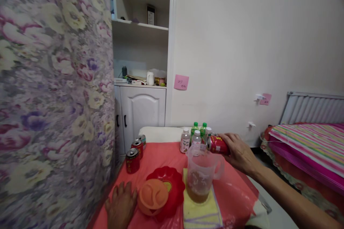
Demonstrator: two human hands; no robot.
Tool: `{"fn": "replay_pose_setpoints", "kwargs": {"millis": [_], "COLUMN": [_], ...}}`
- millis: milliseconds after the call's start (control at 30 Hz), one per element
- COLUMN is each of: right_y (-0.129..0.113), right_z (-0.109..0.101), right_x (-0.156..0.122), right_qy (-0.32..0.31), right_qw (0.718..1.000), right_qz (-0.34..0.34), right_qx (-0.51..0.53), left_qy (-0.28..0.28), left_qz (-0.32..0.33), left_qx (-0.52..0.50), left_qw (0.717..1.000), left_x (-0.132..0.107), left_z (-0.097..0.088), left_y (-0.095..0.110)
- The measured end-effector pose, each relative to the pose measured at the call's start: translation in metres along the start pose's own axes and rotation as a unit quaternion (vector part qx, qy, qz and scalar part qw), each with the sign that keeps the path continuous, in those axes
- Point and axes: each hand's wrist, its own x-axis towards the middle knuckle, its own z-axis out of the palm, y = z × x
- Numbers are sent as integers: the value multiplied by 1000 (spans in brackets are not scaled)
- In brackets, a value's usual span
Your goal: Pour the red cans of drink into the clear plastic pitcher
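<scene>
My right hand (pixel 236 150) is wrapped round a red drink can (pixel 217 144), which lies tipped on its side in the air with its top facing left. Just below and left of the can stands a clear plastic measuring jug (pixel 200 175) with some brownish liquid at the bottom. The jug rests on a folded yellow towel (pixel 200 214). My left hand (pixel 122 202) lies on the red table cover, fingers spread, holding nothing. Right beside it sits an orange lidded bowl (pixel 153 196), partly over a red scalloped plate (pixel 177 186).
Two red cans (pixel 133 161) and another can (pixel 142 140) stand at the table's left edge. Several bottles (pixel 185 140), some green-capped, cluster behind the jug. A floral curtain (pixel 56 96) hangs at left; a bed (pixel 309 143) is at right.
</scene>
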Motion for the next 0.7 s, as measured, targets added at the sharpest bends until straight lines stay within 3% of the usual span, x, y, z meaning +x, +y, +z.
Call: {"fn": "replay_pose_setpoints", "kwargs": {"millis": [700], "right_y": [-2], "right_z": [-20], "right_x": [17], "right_qy": [-18], "right_qw": [999], "right_qz": [2], "right_qx": [-39], "left_qy": [0], "left_qz": [7], "left_qx": [4], "left_qw": [1000], "left_x": [1], "left_z": [-2], "left_y": [0]}}
